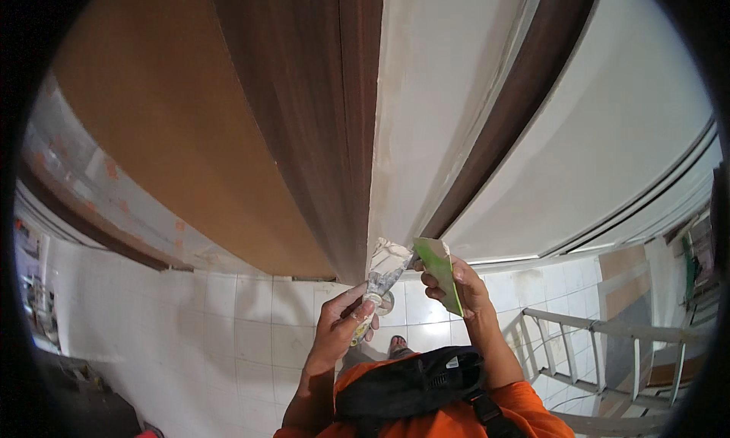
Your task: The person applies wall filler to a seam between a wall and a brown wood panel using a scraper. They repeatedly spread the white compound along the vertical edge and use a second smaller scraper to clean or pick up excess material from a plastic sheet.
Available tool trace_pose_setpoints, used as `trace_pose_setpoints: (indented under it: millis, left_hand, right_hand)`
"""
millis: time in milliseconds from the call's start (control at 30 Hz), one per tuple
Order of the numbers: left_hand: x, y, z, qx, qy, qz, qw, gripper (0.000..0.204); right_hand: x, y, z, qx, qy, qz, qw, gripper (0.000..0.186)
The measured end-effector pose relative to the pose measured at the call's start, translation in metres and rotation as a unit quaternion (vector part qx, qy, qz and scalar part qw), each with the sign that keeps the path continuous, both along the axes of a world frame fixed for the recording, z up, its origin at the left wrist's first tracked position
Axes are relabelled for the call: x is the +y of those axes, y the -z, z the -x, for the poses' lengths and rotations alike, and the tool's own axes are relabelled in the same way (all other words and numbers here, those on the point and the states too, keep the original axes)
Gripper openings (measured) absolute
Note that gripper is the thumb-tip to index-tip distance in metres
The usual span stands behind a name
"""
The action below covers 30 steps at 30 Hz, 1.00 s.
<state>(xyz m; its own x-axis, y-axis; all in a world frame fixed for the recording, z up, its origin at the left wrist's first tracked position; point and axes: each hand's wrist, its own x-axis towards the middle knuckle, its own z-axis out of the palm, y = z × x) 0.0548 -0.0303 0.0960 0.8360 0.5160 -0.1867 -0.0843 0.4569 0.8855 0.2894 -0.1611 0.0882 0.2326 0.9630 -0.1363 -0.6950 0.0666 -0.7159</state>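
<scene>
- Near the lower centre of the frame, the left hand [342, 318] has its fingers wrapped round the handle of a putty knife [380, 284], its blade tilted up and away from the person.
- Just right of it, the right hand [473, 292] pinches a thin green card [438, 274] between thumb and fingers. Whether card and blade touch, I cannot tell.
- White paste [390, 253] sits thick toward the blade's far end, with smears lower down. I would gather it into one even bead and wipe the margins clean, so that no lumps drag.
- A light, steady pinch should suit the card; it looks thin enough to flex, and a straight, clean edge would likely leave fewer ridges.
- Holding the blade fairly level seems wise, since loose paste could slide off.
- Across the upper centre stands a white panel [437, 80], with faint off-white streaks along its left edge, set between brown wood trim [304, 80] and a dark brown strip [525, 103].
- At upper left is a tan panel [160, 111].
- Pale tiles [255, 339] cover the floor below; a metal ladder [597, 325] is at lower right.
- A black bag [411, 388] crosses the person's orange shirt [525, 411] at bottom centre.
</scene>
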Motion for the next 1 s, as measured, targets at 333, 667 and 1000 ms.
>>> trace_pose_setpoints:
  millis: [333, 667, 1000]
  left_hand:
    - [-0.040, -0.006, 0.000, 0.007, -0.016, 0.078, 0.997, 0.041]
    - [-0.051, -0.006, 0.004, 0.021, -0.015, 0.085, 0.996, 0.040]
    - [-0.047, 0.003, 0.009, 0.019, 0.024, 0.045, 0.999, 0.044]
  right_hand:
    - [-0.007, 0.002, -0.022, -0.105, -0.076, 0.027, 0.991, 0.069]
    - [-0.016, 0.000, -0.053, -0.190, -0.187, 0.063, 0.962, 0.050]
    - [-0.003, -0.024, -0.056, -0.313, -0.181, -0.017, 0.932, 0.053]
